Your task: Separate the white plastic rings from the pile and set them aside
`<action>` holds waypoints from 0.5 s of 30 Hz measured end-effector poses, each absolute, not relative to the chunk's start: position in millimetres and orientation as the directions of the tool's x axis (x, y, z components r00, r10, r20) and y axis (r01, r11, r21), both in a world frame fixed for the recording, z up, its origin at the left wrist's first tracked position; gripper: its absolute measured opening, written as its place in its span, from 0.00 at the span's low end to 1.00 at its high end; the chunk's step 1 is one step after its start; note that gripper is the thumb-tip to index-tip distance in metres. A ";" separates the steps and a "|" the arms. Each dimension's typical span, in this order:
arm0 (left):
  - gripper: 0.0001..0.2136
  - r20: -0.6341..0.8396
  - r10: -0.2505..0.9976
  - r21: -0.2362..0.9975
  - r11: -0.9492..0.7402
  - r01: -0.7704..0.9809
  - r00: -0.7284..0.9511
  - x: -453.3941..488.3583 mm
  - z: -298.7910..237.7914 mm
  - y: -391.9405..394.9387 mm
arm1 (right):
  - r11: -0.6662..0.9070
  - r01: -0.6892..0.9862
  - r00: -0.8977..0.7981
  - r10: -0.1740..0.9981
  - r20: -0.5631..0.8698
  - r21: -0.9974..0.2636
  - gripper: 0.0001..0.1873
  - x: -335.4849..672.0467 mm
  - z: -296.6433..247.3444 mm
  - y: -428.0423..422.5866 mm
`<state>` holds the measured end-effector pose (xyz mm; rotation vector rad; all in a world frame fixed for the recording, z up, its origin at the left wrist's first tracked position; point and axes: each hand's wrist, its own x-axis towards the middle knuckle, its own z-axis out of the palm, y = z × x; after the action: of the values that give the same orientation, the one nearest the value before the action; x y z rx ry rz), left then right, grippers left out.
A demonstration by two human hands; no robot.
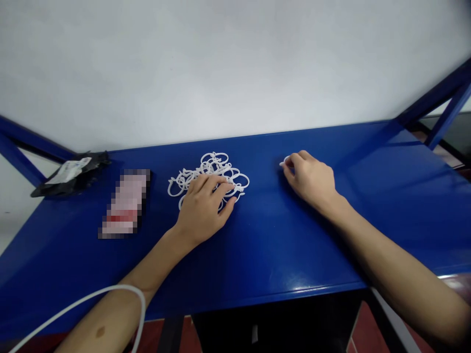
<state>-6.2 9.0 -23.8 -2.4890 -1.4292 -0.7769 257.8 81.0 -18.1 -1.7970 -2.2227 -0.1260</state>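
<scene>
Left hand (pixel 203 210), loosely open, seemingly steadies the loop pile (pixel 210 167). Right of it, right hand (pixel 311 179) pinches a white loop (pixel 282 163).

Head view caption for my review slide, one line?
Left hand on a pile of white loops, right hand pinching a small white piece at a blue table.

The left grip (pixel 206 208) is palm down, fingers loosely bent and parted, its thumb (pixel 227 212) set apart on the inner side. Behind it, the left forearm (pixel 154 269) slants back and outward, bare. Well apart to its right, the right grip (pixel 311 181) is curled, thumb and forefinger pinched, the bare right forearm (pixel 386 255) trailing behind it, outward.
</scene>
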 end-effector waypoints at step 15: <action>0.02 0.579 0.709 0.131 -0.568 0.813 0.402 0.1 -21.5 5.7 | 0.659 0.741 -0.551 0.707 0.442 -0.129 0.15 241.5 -21.3 66.7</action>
<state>0.1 5.7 -21.5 -2.4822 -1.3619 -0.8955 241.5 66.7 -21.3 -1.1298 -2.4157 -0.0992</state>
